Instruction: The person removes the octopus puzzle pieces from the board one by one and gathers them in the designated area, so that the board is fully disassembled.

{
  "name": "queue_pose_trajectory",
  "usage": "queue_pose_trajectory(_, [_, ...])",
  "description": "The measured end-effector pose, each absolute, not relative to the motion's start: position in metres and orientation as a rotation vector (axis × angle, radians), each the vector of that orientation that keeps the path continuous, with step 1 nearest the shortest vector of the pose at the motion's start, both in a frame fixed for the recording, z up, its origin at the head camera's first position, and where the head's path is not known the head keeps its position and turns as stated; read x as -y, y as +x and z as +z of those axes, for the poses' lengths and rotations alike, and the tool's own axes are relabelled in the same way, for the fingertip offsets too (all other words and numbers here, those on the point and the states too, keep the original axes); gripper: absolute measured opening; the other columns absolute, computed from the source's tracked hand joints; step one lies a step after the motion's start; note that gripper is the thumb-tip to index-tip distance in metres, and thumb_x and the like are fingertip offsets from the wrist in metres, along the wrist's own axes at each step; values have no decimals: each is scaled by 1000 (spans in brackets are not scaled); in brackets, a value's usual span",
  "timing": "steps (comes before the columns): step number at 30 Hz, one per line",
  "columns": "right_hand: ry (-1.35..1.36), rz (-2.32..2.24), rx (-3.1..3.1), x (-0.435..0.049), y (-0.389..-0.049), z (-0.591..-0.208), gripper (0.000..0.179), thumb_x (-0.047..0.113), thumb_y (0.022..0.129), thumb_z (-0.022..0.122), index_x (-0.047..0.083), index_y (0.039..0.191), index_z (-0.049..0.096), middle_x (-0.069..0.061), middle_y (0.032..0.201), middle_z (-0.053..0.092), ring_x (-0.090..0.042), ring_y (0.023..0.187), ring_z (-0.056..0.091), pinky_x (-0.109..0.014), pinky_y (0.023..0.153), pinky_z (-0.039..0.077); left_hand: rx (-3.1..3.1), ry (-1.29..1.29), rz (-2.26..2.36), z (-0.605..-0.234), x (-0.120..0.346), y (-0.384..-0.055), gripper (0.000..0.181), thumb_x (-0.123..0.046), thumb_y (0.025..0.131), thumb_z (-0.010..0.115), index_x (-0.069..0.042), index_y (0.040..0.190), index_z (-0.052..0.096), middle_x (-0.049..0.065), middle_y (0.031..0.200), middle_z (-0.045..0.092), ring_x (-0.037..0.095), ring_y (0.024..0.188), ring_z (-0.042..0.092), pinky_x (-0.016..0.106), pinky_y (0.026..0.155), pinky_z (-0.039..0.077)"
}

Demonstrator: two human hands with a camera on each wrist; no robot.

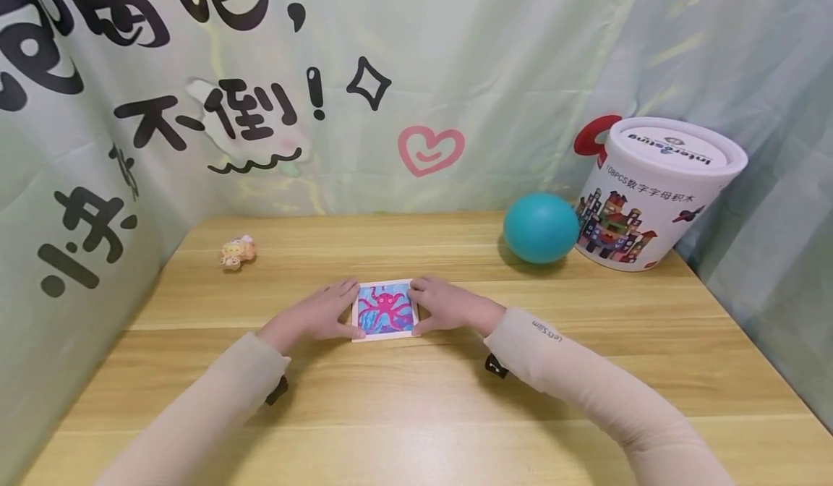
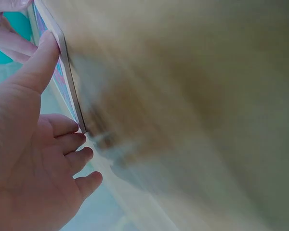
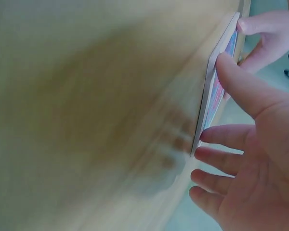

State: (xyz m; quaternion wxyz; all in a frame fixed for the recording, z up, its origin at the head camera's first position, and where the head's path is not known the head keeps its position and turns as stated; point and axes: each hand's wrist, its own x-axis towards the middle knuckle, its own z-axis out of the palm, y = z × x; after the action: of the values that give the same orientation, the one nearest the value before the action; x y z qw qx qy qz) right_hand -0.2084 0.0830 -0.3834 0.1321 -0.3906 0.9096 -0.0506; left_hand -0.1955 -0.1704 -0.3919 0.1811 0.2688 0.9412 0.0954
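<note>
In the head view, a small square octopus picture board (image 1: 385, 309) with a white border and a pink octopus on blue is at the middle of the wooden table. My left hand (image 1: 328, 312) holds its left side, thumb at the near corner and fingers at the far one. On the opposite side, my right hand (image 1: 449, 305) holds it the same way. The left wrist view shows the left thumb (image 2: 47, 53) over the board's pale edge, with the other fingers spread. From the right wrist, the right thumb (image 3: 226, 67) lies on the rim and fingertips meet the far corner.
A teal ball (image 1: 541, 228) sits at the back right, beside a white lidded bucket (image 1: 651, 197) with printed blocks. A small figurine (image 1: 237, 252) is at the back left of the table (image 1: 416, 414). Pale printed curtains (image 1: 520, 59) hang behind and at the sides.
</note>
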Motion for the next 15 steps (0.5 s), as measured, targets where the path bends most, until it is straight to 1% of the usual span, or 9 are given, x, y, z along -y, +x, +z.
queue_pose_trajectory(3, [-1168, -119, -2647, -78, -200, -383, 77, 45, 81, 66, -3, 136, 41, -17, 138, 38, -30, 125, 34, -36, 104, 30, -2659, 768, 297, -392, 177, -187, 94, -55, 83, 57, 7, 143, 18, 23, 149, 12, 36, 136, 9, 50, 108, 11])
queue_pose_trajectory(6, [-1197, -116, -2651, -73, -193, -384, 77, 46, 80, 66, -4, 135, 42, -18, 138, 39, -31, 126, 35, -37, 104, 29, -2665, 776, 308, -392, 183, -177, 94, -55, 83, 57, 8, 142, 20, 23, 149, 13, 36, 136, 10, 51, 107, 12])
queue_pose_trajectory(13, [-1264, -84, -2668, -65, -179, -387, 78, 48, 79, 66, -3, 134, 44, -16, 135, 42, -28, 123, 38, -34, 104, 30, -2695, 797, 348, -392, 192, -159, 93, -54, 83, 59, 11, 140, 24, 26, 147, 16, 40, 134, 14, 53, 106, 13])
queue_pose_trajectory(15, [-1271, -83, -2668, -64, -177, -386, 79, 49, 79, 66, -3, 134, 44, -17, 136, 42, -29, 124, 37, -35, 105, 28, -2697, 791, 357, -392, 194, -155, 92, -53, 83, 59, 11, 140, 24, 26, 147, 16, 40, 134, 14, 53, 106, 12])
